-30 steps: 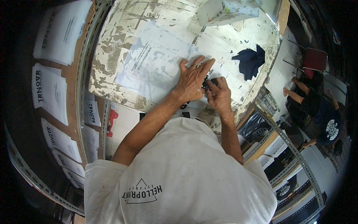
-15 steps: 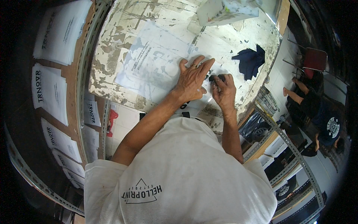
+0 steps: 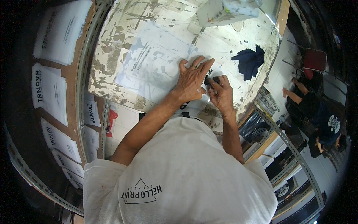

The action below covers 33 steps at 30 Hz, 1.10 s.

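A thin, pale translucent sheet [image 3: 130, 74] with dark print lies flat on a worn, paint-flaked white table [image 3: 112, 41]. My left hand [image 3: 190, 80] rests across the sheet's right part, fingers stretched and partly spread, holding nothing. Close beside its fingers, my right hand [image 3: 222, 93] pinches a small black wad [image 3: 213, 80] against the surface; fingers partly hide it, so its exact kind is unclear. Small dark marks show by the left fingertips. Part of a bold black print [image 3: 183, 106] appears below my left wrist. Farther right lies a crumpled navy cloth [image 3: 250, 61].
A smeared translucent plastic container [image 3: 227, 13] stands at the table's far side. Metal shelving with stacked printed white sheets [image 3: 50, 91] runs along the left. Another metal rack [image 3: 291, 143] is at lower right. Beyond it are a red-seated chair [image 3: 317, 59] and another person [image 3: 324, 119].
My right hand has shifted slightly left with the black wad, closer to my left fingers. The left hand stays in place. The other person's arms have moved a little.
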Motion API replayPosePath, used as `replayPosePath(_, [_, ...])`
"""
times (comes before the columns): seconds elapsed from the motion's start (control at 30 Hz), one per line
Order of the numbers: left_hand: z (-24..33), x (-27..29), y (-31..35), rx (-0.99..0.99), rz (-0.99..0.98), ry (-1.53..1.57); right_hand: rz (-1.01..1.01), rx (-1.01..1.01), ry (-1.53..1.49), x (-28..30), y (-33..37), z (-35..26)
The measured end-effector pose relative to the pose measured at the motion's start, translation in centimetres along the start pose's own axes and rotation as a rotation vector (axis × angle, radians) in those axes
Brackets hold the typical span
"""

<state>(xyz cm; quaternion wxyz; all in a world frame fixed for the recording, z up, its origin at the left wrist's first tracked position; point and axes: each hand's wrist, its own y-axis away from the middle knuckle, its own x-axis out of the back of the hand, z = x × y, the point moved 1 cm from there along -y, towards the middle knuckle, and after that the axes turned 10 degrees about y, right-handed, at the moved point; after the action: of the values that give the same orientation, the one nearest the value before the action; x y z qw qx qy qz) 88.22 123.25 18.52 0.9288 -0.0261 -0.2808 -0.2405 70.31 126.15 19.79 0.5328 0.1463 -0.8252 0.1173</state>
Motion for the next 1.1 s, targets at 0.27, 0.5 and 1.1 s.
replayPosePath(0.27, [-0.2, -0.2, 0.1, -0.019, 0.031, -0.023, 0.001, -0.048, -0.032, 0.0, -0.1, -0.5])
replayPosePath(0.5, [-0.2, -0.1, 0.1, -0.009, 0.005, -0.025, -0.069, -0.096, -0.046, 0.5, 0.0, -0.6])
replayPosePath(1.1, [-0.3, -0.4, -1.9, -0.015, 0.028, -0.009, 0.083, -0.133, 0.097, 1.4, -0.8, 0.2])
